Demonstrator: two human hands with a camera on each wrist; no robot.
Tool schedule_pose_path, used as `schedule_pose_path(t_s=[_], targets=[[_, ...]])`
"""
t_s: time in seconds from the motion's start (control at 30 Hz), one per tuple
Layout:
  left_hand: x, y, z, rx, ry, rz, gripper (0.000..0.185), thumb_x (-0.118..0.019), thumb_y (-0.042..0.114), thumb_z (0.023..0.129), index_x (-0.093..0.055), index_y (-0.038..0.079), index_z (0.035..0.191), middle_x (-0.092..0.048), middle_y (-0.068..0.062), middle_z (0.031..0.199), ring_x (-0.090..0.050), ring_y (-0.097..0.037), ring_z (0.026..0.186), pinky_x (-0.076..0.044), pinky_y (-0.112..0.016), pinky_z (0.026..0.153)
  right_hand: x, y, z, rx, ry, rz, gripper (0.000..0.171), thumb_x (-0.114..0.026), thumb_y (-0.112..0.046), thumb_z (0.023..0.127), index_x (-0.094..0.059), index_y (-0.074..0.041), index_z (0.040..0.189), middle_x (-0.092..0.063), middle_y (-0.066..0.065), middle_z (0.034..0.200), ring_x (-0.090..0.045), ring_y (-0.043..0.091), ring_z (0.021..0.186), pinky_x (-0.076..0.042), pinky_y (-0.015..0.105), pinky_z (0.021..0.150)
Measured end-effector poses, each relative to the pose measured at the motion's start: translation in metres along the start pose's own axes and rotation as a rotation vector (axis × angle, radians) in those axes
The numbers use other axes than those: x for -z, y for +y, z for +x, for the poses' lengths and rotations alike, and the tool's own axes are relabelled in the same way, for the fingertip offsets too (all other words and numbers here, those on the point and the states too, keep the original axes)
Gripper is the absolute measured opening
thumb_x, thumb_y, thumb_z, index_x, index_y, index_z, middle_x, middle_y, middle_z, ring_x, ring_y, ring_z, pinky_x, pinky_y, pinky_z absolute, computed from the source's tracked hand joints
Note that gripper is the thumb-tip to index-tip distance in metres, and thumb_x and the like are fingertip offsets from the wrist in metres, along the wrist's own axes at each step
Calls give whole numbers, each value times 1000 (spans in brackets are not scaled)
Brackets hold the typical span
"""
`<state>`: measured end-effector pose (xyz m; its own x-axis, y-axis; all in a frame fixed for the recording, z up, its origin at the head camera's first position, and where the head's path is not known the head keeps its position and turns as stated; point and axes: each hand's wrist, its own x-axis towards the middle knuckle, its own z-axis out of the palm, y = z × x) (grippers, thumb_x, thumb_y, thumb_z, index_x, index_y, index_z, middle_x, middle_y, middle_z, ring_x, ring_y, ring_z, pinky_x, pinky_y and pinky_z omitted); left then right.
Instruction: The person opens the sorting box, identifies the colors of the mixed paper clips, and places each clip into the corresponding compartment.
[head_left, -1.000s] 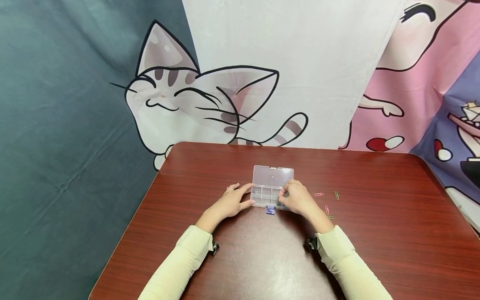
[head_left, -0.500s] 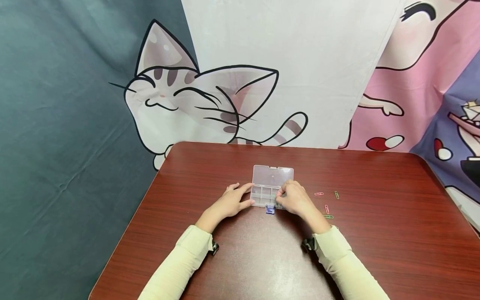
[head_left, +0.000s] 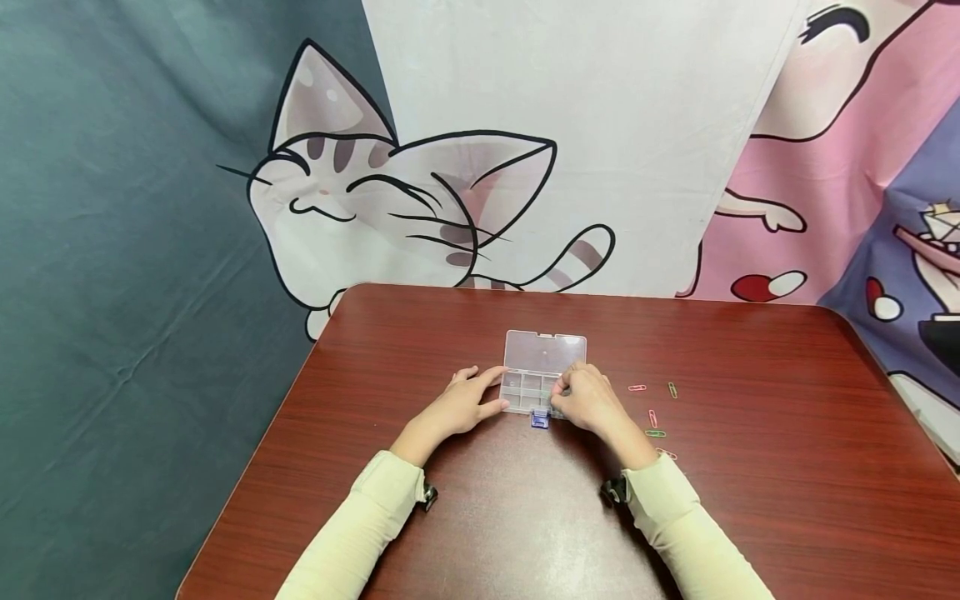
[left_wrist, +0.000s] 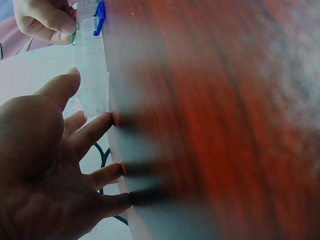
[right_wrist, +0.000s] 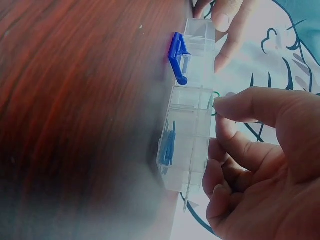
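A clear plastic compartment box point(head_left: 531, 382) lies on the table with its lid point(head_left: 546, 352) raised at the back and a blue latch point(head_left: 540, 419) at the front. My left hand point(head_left: 468, 402) rests beside its left end, fingers spread and fingertips on the table in the left wrist view. Over the right-hand compartments, my right hand point(head_left: 588, 398) pinches a green paper clip point(right_wrist: 216, 96) between thumb and index finger. Blue paper clips point(right_wrist: 168, 145) show through the wall of a front compartment in the right wrist view. My right hand hides part of the box in the head view.
Right of the box lie pink paper clips point(head_left: 652, 418), green paper clips point(head_left: 672, 390) and a pale pink clip point(head_left: 666, 454) near the right wrist. The brown table point(head_left: 787, 417) ends at a curtain with cartoon cats point(head_left: 360, 192).
My right hand has shifted slightly left over the box, still pinching the clip. Its forearm has uncovered more of the nearest clips on the table. My left hand stays in place.
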<state>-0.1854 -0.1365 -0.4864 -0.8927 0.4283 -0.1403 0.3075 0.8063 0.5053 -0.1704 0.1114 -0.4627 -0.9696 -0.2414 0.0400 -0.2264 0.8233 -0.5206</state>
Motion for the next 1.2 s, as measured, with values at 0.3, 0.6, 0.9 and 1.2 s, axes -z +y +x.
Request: schedule_pose_path(t_s=[0.3, 0.6, 0.9, 1.2], targets=[[0, 1, -1, 1, -4, 1, 61, -60, 46, 101, -40, 28, 156, -52, -6, 152, -27, -37, 151, -20, -61, 120, -1, 1, 0, 1, 10, -18, 9, -69, -13, 77, -66, -15, 69, -62, 6, 94, -58, 36, 106, -44, 53, 93], [1, 3, -1, 4, -12, 2, 62, -59, 47, 101, -39, 28, 156, -51, -3, 152, -26, -36, 151, -22, -62, 120, 0, 0, -2, 4, 12, -15, 9, -69, -14, 78, -67, -16, 70, -62, 6, 95, -57, 35, 105, -44, 53, 92], [3, 5, -2, -7, 0, 6, 61, -60, 45, 101, -40, 26, 156, -53, -7, 151, -27, -38, 150, -21, -61, 120, 1, 2, -1, 12, 35, -4, 8, -68, -15, 81, -69, -16, 73, -59, 4, 91, -57, 34, 101, -43, 51, 89], [2, 2, 0, -21, 7, 10, 60, -61, 44, 101, -42, 24, 154, -54, -10, 149, -29, -39, 149, -22, -62, 119, 10, 4, -1, 5, 25, 14, 5, -70, -16, 84, -72, -13, 81, -62, 7, 100, -56, 35, 108, -42, 55, 94]])
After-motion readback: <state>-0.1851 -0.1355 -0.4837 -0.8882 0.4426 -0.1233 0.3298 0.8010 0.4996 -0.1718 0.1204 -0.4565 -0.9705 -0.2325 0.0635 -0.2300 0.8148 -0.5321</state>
